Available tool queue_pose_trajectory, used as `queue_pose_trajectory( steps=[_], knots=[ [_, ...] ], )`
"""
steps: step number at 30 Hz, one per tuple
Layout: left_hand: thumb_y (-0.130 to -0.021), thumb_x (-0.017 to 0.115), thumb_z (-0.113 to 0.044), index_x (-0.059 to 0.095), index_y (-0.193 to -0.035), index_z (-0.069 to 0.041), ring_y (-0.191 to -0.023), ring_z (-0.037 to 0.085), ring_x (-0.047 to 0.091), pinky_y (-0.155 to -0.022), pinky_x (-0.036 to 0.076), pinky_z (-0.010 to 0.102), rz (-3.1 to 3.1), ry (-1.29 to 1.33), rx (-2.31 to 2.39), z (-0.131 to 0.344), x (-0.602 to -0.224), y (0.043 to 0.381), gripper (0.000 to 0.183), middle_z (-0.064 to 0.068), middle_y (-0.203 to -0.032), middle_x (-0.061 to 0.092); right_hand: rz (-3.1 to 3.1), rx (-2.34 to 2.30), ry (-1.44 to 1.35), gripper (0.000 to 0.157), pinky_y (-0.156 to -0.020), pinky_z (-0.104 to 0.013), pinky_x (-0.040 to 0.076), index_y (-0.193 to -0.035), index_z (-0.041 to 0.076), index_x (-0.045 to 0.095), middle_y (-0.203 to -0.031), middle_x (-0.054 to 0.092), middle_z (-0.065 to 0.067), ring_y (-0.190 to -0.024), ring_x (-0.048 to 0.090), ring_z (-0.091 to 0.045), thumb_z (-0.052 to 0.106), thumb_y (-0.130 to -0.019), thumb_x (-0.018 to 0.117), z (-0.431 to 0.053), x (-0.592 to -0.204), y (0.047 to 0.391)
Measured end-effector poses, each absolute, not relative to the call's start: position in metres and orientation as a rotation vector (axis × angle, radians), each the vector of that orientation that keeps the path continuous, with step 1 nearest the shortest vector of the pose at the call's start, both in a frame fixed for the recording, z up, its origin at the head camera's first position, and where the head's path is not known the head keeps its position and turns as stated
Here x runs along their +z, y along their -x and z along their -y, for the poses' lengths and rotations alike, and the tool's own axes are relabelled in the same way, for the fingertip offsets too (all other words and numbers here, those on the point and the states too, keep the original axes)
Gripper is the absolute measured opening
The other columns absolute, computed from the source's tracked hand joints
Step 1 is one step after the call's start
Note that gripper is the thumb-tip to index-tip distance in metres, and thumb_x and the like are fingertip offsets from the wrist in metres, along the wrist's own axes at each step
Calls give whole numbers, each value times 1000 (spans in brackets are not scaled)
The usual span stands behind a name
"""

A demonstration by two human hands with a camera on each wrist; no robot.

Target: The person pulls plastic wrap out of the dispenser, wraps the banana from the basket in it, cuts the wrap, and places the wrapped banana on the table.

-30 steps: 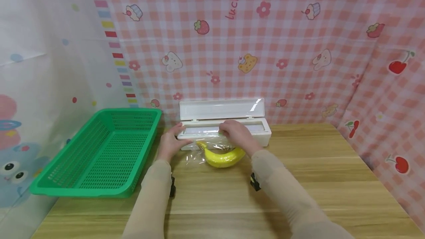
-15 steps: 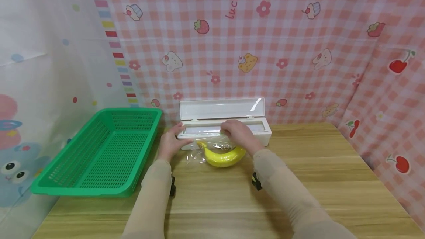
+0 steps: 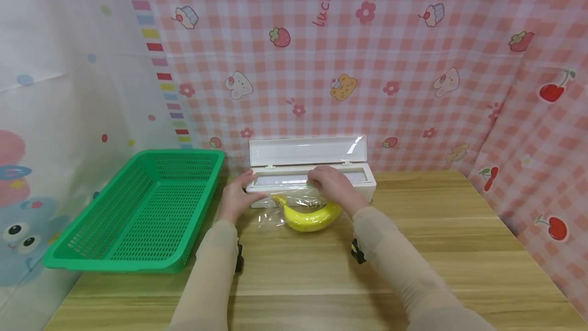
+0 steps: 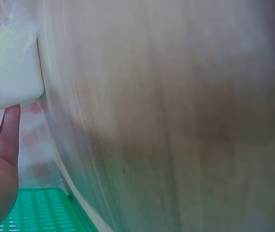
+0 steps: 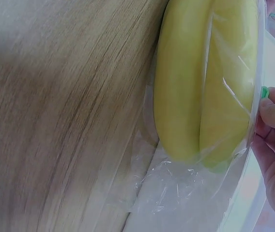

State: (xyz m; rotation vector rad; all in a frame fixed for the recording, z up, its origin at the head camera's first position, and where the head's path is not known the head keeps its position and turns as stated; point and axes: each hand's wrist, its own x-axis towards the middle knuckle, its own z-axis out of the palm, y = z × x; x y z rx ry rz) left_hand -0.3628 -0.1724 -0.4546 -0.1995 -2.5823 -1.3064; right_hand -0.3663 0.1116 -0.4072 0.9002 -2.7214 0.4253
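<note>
A long white cling film dispenser (image 3: 367,188) stands against the back wall, its see-through lid (image 3: 308,151) raised. Clear cling film (image 5: 161,193) drapes from its front over a yellow banana (image 3: 309,220) lying before it; two yellow lengths show in the right wrist view. My left hand (image 3: 235,201) holds the dispenser's left end, thumb at the front and fingers at the end. On the dispenser's front rim, my right hand (image 3: 334,186) pinches a small green slider (image 5: 265,92). The right fingertips are partly hidden in the head view.
On the left of the wooden table (image 3: 294,280) stands a green perforated plastic basket (image 3: 176,264). Pink checked cloth (image 3: 298,65) hangs behind and at the right. White printed cloth (image 3: 55,91) covers the left side.
My right hand has slid slightly rightward along the dispenser's front rim. The left hand, the banana and the basket stay in place.
</note>
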Motion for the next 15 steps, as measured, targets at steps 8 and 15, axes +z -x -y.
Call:
queue_pose_trajectory(
  steps=[8, 15],
  knots=[
    [-73, 89, -25, 62, -133, -6, -139, 27, 40, -115, 30, 39, 2578, 204, -1308, 173, -455, 363, 69, 3, -148, 49, 2710, 417, -919, 15, -88, -37, 52, -95, 15, 68, -97, 67, 0, -96, 62, -21, 1, -92, 63, -116, -409, 368],
    [-72, 89, -24, 62, -133, -6, -138, 27, 41, -115, 31, 38, 2568, 205, -1309, 173, -456, 363, 69, 3, -147, 50, 2712, 431, -914, 15, -86, -37, 53, -95, 15, 67, -96, 67, 0, -95, 62, -21, 0, -92, 63, -120, -409, 368]
  ],
)
